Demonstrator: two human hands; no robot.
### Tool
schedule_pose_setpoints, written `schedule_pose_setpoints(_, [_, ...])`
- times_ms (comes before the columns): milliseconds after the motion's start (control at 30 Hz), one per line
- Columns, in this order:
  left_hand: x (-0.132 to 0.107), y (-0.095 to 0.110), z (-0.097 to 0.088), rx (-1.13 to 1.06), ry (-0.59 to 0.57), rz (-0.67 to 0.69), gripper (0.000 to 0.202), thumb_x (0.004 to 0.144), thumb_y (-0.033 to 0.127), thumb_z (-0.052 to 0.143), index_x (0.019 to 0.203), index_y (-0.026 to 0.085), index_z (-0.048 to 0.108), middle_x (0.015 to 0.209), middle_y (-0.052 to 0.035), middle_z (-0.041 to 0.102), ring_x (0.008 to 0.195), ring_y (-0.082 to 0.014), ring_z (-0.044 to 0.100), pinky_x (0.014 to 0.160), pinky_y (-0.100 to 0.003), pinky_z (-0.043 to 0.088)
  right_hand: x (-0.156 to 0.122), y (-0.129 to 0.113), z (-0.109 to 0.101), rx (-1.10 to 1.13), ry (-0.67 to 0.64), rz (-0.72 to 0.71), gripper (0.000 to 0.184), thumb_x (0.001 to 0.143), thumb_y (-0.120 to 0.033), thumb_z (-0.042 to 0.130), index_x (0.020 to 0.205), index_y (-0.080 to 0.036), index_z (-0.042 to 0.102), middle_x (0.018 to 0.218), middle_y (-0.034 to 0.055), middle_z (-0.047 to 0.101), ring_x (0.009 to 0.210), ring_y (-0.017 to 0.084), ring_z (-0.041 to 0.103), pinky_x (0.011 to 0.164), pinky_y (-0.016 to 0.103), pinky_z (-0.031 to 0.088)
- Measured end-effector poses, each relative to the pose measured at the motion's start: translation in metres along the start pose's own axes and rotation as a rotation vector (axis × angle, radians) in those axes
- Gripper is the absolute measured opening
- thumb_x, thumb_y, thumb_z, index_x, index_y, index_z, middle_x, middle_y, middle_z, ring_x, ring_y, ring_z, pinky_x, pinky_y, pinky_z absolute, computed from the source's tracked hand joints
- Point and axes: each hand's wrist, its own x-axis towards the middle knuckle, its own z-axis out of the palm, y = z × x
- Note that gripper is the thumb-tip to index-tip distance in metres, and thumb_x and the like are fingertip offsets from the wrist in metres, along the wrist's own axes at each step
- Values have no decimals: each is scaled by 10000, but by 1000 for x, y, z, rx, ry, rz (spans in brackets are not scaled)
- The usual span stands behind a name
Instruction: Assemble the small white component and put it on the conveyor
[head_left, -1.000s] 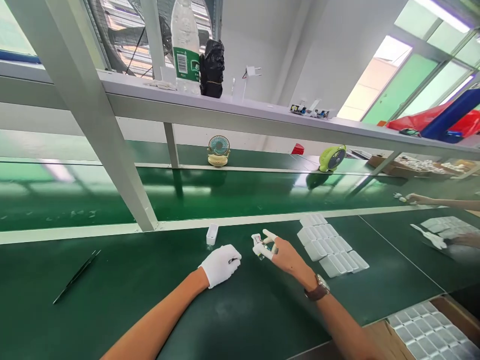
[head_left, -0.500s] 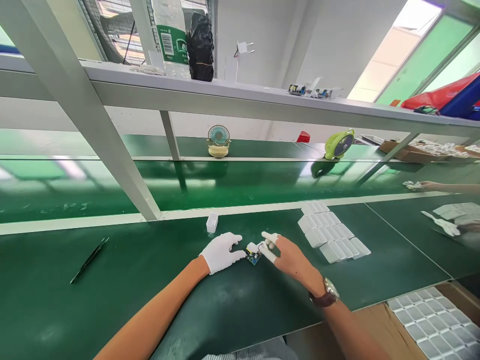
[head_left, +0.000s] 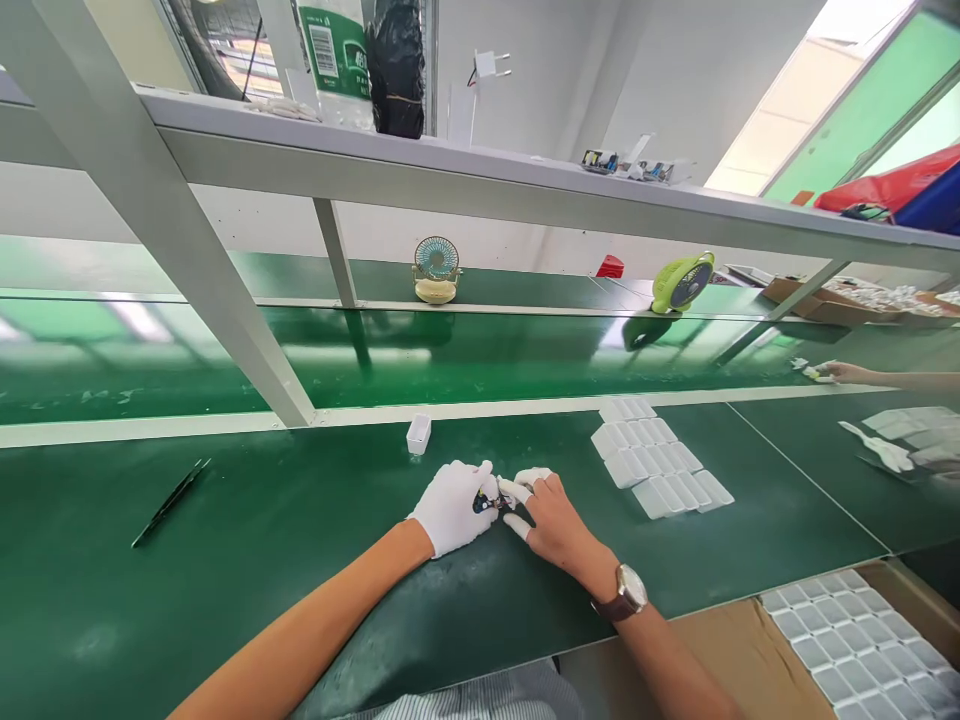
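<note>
A small circuit board (head_left: 483, 501) with white parts sits between my two hands, just above or on the green bench. My left hand (head_left: 457, 508), in a white glove, is closed around its left side with thumb and fingers. My right hand (head_left: 544, 512), with white covers on some fingertips and a watch on the wrist, pinches at the board's right end. The fingers hide much of the board. Behind my left hand stands a small open white plastic case (head_left: 419, 435).
Black tweezers (head_left: 171, 502) lie at the left. White plastic trays (head_left: 660, 455) rest to the right, and more trays (head_left: 862, 640) fill a cardboard box below the bench edge. A slanting metal post (head_left: 187, 215) stands left. Another person's hand (head_left: 832, 372) works at far right.
My left hand has closed on the circuit board, which was lying between the hands. My right fingers have come in closer to it. The view has tilted slightly.
</note>
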Motion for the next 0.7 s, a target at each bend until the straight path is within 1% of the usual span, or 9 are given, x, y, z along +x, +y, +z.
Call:
schedule_pose_setpoints(133, [-3, -6, 3, -31, -24, 32, 576, 836, 348, 683, 1380, 259, 514, 1004, -67, 701, 999, -318, 613, 861, -422, 442, 0, 1, -13, 102, -27, 22, 407, 900, -360, 724, 1281, -267, 615, 1317, 131, 573, 1302, 365, 478, 1054, 594, 442])
schedule_pose_setpoints(233, [-3, -6, -5, -44, -36, 24, 669, 799, 440, 728, 1397, 234, 512, 1016, -87, 690, 995, -328, 615, 847, -423, 461, 5, 5, -10, 155, -87, 7, 694, 878, -358, 751, 1488, -265, 433, 1512, 138, 467, 1470, 376, 325, 1151, 613, 362])
schedule_pose_setpoints(300, [-1, -8, -18, -59, 6, 53, 590, 799, 467, 727, 1318, 234, 571, 1013, -83, 681, 972, -312, 617, 859, -426, 467, 10, 7, -5, 191, -132, 15, 813, 875, -332, 746, 1561, -247, 319, 1546, 141, 446, 1501, 366, 289, 1180, 606, 336])
schedule_pose_setpoints(367, [1, -15, -33, -63, 117, 43, 462, 822, 457, 709, 1226, 252, 619, 1016, -72, 672, 987, -300, 615, 937, -453, 453, 16, 8, 1, 235, -164, 45, 788, 880, -295, 723, 1560, -232, 329, 1521, 143, 480, 1480, 350, 342, 1162, 567, 385])
schedule_pose_setpoints(433, [3, -32, -47, -45, 294, -89, 489, 815, 455, 722, 1249, 260, 612, 1110, -89, 654, 1094, -332, 590, 1019, -497, 419, 20, 8, 4, 267, -171, 61, 727, 876, -262, 704, 1528, -218, 386, 1471, 144, 528, 1420, 335, 430, 1127, 530, 435])
schedule_pose_setpoints(500, [4, -57, -55, -50, 444, -296, 696, 767, 456, 767, 1386, 246, 527, 1308, -131, 573, 1224, -372, 528, 1042, -511, 416, 25, 7, 3, 274, -164, 32, 686, 864, -241, 693, 1497, -201, 430, 1385, 145, 588, 1318, 325, 521, 1087, 522, 464])
schedule_pose_setpoints(533, [4, -70, -56, -78, 468, -379, 825, 735, 458, 791, 1456, 233, 458, 1381, -147, 520, 1243, -369, 518, 1044, -504, 424, 27, 7, 2, 270, -155, 8, 672, 857, -226, 684, 1484, -188, 444, 1311, 143, 627, 1252, 320, 561, 1062, 523, 478])
schedule_pose_setpoints(633, [4, -103, -55, -224, 306, -469, 1082, 699, 476, 810, 1583, 193, 253, 1307, -139, 566, 1136, -303, 594, 1004, -459, 468, 39, 7, -6, 267, -94, -52, 638, 835, -177, 647, 1450, -160, 475, 1163, 138, 654, 1121, 301, 605, 995, 505, 515])
schedule_pose_setpoints(700, [5, -114, -53, -296, 197, -437, 1132, 710, 467, 807, 1606, 165, 185, 1218, -121, 620, 1091, -277, 619, 982, -427, 484, 50, 6, -14, 286, -29, -48, 630, 820, -166, 642, 1431, -169, 491, 1217, 151, 609, 1124, 297, 598, 984, 490, 527])
